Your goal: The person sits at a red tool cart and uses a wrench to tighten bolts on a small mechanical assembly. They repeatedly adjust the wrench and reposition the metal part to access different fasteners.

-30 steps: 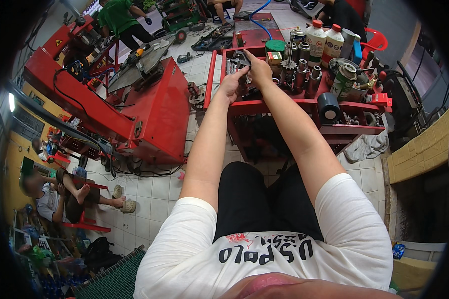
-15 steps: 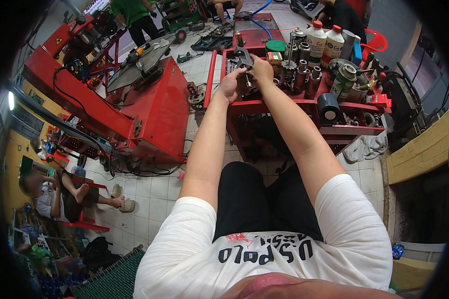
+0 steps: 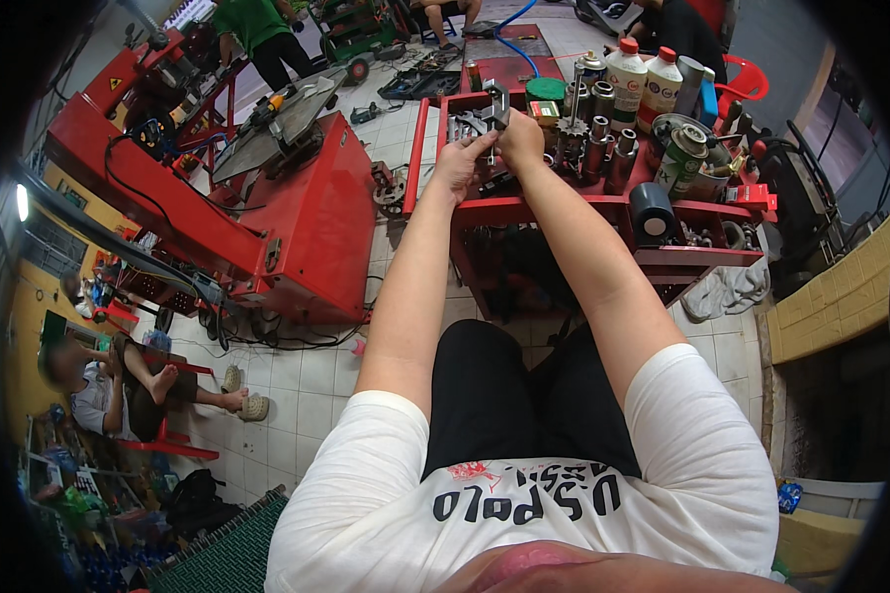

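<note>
Over the red tool cart [image 3: 494, 210], a grey metal C-shaped tool [image 3: 497, 99] stands up out of my hands, its open jaw at the top. My right hand [image 3: 520, 143] is wrapped round its lower part. Close against it, my left hand [image 3: 455, 168] pinches at the tool's lower end, where a thin rod [image 3: 491, 158] shows; the fingers partly hide this contact. Several wrenches [image 3: 465, 127] lie in the tray just beyond my left hand. Right of my right hand stand a toothed metal piece [image 3: 572, 130] and several steel sockets [image 3: 596, 148].
White bottles with red caps [image 3: 625, 79], a green-lidded can [image 3: 546, 91] and a spray can [image 3: 684, 156] crowd the cart's right side. A large red machine [image 3: 316, 227] stands left. One person [image 3: 129, 385] sits at the left; others are at the back.
The C-shaped tool has turned more upright and shifted slightly right, its jaw now facing sideways. My left hand's fingers have moved a little along its lower end.
</note>
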`<state>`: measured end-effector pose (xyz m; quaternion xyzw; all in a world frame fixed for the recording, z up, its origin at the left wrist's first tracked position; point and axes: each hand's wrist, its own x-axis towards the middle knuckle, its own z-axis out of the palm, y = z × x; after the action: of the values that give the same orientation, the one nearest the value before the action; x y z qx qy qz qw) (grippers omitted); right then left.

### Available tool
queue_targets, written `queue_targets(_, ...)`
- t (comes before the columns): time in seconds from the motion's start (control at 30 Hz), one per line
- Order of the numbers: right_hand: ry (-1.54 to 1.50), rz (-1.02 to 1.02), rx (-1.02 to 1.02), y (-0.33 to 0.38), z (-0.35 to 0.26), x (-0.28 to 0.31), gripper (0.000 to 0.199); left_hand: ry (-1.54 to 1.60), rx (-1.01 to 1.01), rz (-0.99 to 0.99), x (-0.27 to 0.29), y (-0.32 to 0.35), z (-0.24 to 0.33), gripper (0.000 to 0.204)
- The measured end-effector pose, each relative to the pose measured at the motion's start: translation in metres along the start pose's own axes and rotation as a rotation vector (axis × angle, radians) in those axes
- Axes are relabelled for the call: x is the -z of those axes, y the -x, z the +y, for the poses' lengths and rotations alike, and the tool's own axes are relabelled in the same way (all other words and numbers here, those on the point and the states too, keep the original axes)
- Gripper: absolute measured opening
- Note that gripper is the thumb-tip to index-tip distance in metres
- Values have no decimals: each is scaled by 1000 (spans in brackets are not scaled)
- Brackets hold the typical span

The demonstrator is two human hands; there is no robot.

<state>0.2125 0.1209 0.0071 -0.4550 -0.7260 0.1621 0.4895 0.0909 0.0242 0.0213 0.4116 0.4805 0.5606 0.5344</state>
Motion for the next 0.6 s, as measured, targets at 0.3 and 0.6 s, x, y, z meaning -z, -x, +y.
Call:
queue_targets(0.3,-261,-38,-43,7,-11,6,19,107,9,-161,14,-4,-4,28)
queue_targets(0.6,-446,150,139,-11,13,-14,25,210,63,-311,4,-2,-3,32)
